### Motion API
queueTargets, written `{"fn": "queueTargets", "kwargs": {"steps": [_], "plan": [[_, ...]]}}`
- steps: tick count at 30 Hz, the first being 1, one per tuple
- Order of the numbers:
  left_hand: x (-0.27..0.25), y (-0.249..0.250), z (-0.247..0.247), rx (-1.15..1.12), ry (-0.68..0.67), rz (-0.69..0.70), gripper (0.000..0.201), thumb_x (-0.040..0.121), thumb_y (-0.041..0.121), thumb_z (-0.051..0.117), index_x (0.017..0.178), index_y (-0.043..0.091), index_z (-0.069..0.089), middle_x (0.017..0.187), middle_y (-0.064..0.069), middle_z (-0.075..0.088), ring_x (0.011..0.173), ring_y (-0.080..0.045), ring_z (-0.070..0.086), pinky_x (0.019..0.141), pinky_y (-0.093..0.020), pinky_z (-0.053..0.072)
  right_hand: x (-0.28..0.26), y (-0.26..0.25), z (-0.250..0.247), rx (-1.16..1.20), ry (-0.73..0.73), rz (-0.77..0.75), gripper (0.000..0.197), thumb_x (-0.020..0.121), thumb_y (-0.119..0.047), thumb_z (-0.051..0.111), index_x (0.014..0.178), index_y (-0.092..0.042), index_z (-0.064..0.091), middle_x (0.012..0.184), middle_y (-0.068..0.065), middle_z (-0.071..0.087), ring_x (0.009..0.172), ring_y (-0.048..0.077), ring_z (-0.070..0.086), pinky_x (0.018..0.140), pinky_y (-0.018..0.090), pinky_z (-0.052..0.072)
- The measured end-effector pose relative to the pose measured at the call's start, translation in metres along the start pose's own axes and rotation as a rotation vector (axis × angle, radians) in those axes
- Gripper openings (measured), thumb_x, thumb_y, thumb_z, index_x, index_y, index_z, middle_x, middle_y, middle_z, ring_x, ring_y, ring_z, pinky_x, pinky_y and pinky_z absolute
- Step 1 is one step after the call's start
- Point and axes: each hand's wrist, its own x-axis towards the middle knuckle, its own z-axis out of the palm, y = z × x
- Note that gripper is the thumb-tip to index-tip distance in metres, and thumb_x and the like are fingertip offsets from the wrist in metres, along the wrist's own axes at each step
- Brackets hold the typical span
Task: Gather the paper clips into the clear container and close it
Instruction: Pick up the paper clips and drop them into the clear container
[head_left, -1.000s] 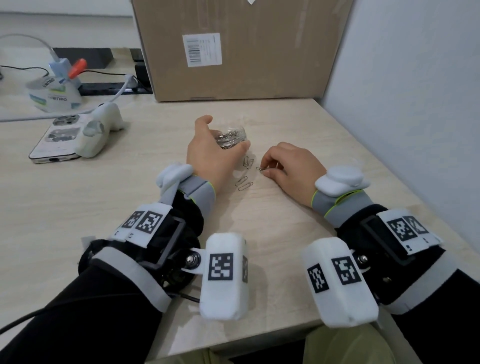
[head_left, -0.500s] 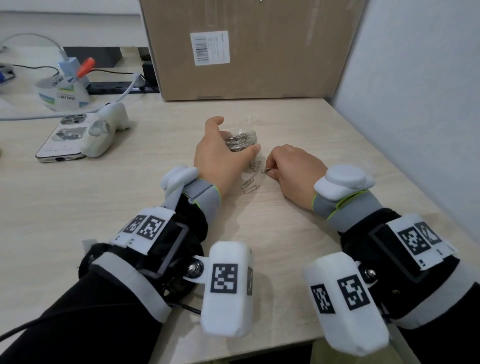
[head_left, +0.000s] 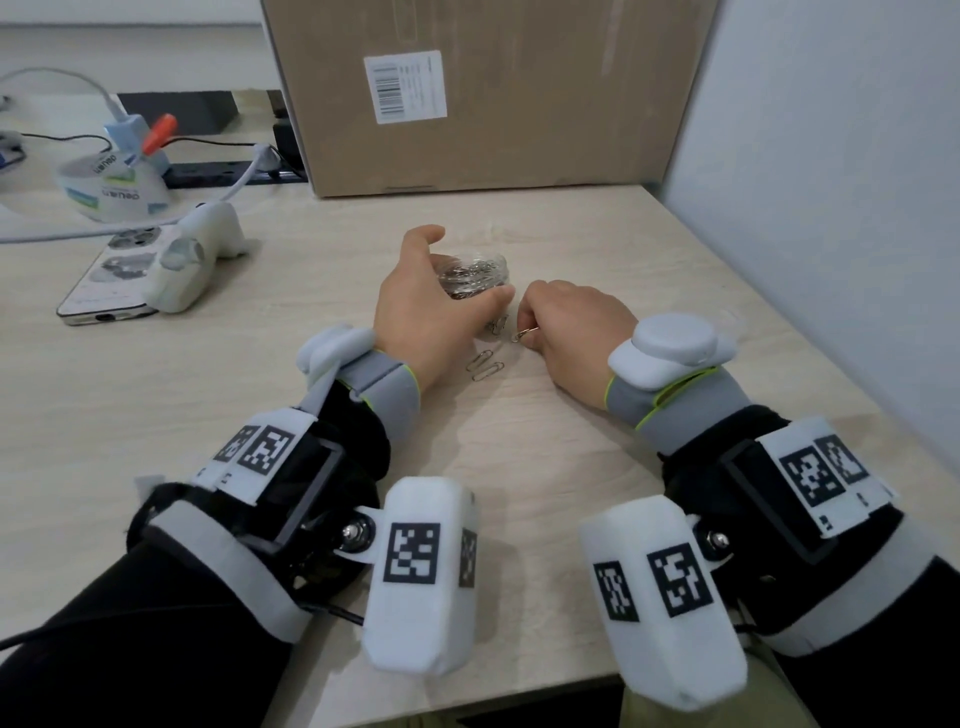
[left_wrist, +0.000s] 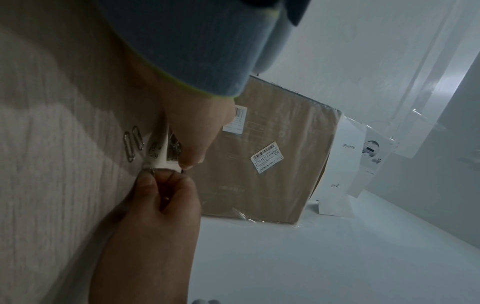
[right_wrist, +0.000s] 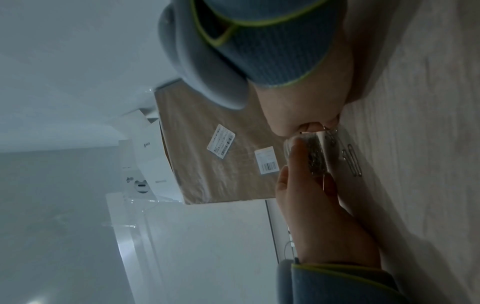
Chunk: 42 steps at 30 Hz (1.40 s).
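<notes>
Centre of the head view: left hand (head_left: 415, 306) curls round the clear container (head_left: 475, 273), thumb on the near rim, fingers behind; it's packed w/ paper clips and sits on the desk (head_left: 311, 322). Just to its right, right hand (head_left: 566, 332) is curled, thumb & forefinger pinching one paper clip (head_left: 522, 334) at its tip, low over the desk. Two loose clips (head_left: 485, 366) lie side by side below the container, between the wrists; another bunch (head_left: 496, 327) sits under the left thumb, count unclear. Cardboard box (head_left: 493, 93) fills the upper centre.

Bright, even head view with bowed wide-angle edges; both wrist views dim, bluish, soft, noisy, strongly distorted.
</notes>
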Motion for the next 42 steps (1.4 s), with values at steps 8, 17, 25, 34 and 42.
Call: {"fn": "queueTargets", "kwargs": {"steps": [8, 17, 25, 34, 42], "plan": [[0.0, 0.001, -0.002, 0.02, -0.02, 0.017, 0.078, 0.072, 0.034, 0.078, 0.137, 0.022, 0.036, 0.115, 0.003, 0.058, 0.102, -0.015, 0.061, 0.094, -0.031, 0.046, -0.001, 0.004, -0.005, 0.105, 0.105, 0.052, 0.015, 0.091, -0.009, 0.048, 0.105, -0.014, 0.052, 0.112, 0.008, 0.056, 0.102, 0.028, 0.053, 0.075, 0.031, 0.033], [-0.005, 0.005, 0.001, 0.031, -0.246, 0.155, 0.089, 0.066, 0.03, 0.084, 0.138, 0.03, 0.031, 0.116, 0.015, 0.058, 0.097, 0.002, 0.058, 0.075, -0.002, 0.04, 0.0, 0.009, -0.019, 0.616, 0.787, -0.059, 0.006, 0.081, -0.006, 0.061, 0.086, -0.007, 0.064, 0.084, 0.001, 0.064, 0.074, 0.006, 0.051, 0.069, 0.01, 0.037], [-0.01, 0.009, 0.004, 0.009, -0.318, 0.207, 0.093, 0.062, 0.03, 0.086, 0.138, 0.028, 0.033, 0.119, 0.01, 0.06, 0.105, -0.006, 0.06, 0.092, -0.021, 0.046, 0.0, 0.004, -0.01, 0.612, 0.649, -0.135, 0.008, 0.08, -0.019, 0.066, 0.081, -0.015, 0.073, 0.084, -0.002, 0.071, 0.081, 0.012, 0.059, 0.072, 0.015, 0.039], [-0.004, 0.003, 0.005, -0.021, -0.151, 0.109, 0.081, 0.07, 0.029, 0.081, 0.137, 0.026, 0.037, 0.119, 0.011, 0.057, 0.102, -0.007, 0.059, 0.094, -0.026, 0.046, 0.003, 0.01, -0.008, 0.623, 0.741, -0.017, 0.016, 0.089, -0.023, 0.058, 0.089, -0.016, 0.072, 0.091, -0.001, 0.069, 0.087, 0.018, 0.059, 0.073, 0.018, 0.037], [0.006, -0.004, -0.009, -0.007, 0.23, -0.061, 0.071, 0.076, 0.032, 0.073, 0.136, 0.019, 0.037, 0.126, 0.003, 0.056, 0.113, -0.018, 0.056, 0.093, -0.025, 0.04, 0.0, 0.011, 0.006, 0.341, 0.159, 0.117, 0.051, 0.08, -0.055, 0.059, 0.125, -0.03, 0.052, 0.132, -0.005, 0.05, 0.123, 0.02, 0.04, 0.103, 0.037, 0.034]]}}
